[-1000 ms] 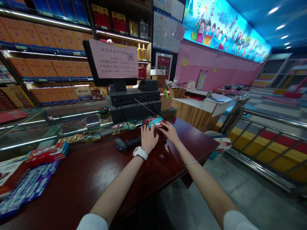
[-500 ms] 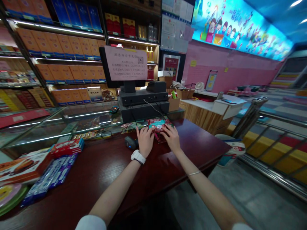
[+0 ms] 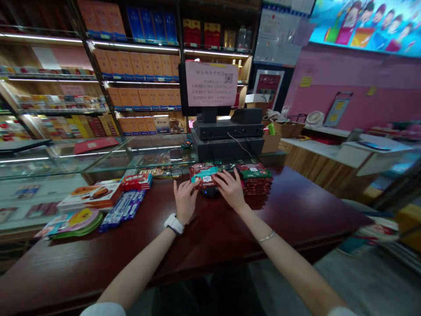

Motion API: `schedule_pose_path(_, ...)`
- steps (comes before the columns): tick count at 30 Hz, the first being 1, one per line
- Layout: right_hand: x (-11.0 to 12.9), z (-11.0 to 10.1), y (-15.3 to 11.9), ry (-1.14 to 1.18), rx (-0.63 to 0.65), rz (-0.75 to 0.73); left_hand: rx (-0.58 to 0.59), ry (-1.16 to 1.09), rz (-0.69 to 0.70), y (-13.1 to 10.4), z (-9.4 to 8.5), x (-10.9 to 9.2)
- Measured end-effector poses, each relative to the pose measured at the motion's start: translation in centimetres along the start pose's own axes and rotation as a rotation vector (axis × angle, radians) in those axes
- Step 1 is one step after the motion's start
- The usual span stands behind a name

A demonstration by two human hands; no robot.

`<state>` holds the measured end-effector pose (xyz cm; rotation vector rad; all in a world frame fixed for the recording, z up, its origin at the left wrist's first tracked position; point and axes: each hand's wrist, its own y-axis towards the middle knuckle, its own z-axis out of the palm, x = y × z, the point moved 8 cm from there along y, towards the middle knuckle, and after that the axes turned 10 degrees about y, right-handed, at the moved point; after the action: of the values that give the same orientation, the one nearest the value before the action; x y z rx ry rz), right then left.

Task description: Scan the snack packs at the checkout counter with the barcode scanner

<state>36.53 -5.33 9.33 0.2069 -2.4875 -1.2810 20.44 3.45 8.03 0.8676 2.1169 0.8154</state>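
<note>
Both my hands grip a red and teal snack packet (image 3: 204, 174), held above the desk in front of the computer mouse (image 3: 210, 192), which shows partly beneath it. My left hand (image 3: 186, 197) pinches the packet's left end, and a white watch sits on that wrist. At the right end, my right hand (image 3: 229, 189) has its thumb and fingers on the wrapper. Just right of that hand stands a stack of red and green snack packets (image 3: 256, 179), its left side partly hidden by my fingers.
On the left of the dark red desk (image 3: 148, 254) lie blue-purple packets (image 3: 124, 210), an orange and white box (image 3: 92, 195), red packets (image 3: 136, 181) and round green-edged packages (image 3: 79, 223). A glass counter (image 3: 151, 151) and a monitor with a paper sign (image 3: 211, 83) stand behind.
The packet has been lifted off the stack and carried left over the mouse in both hands. My view has turned left, bringing more shelves in.
</note>
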Motion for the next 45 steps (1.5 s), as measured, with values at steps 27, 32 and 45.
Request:
schedule_pose_path(27,-0.7,7.0,1.5,0.412,-0.015,0.052,-0.005,-0.032,0.069,0.6,-0.8,6.8)
schedule_pose_path(32,-1.3,7.7,1.7,0.570,-0.002,0.203,-0.117,-0.003,0.133,0.5,-2.0,6.0)
schedule_pose_path(45,-3.6,9.3,0.8,0.916,0.031,0.627,0.120,0.281,0.376,-0.2,-0.5,4.0)
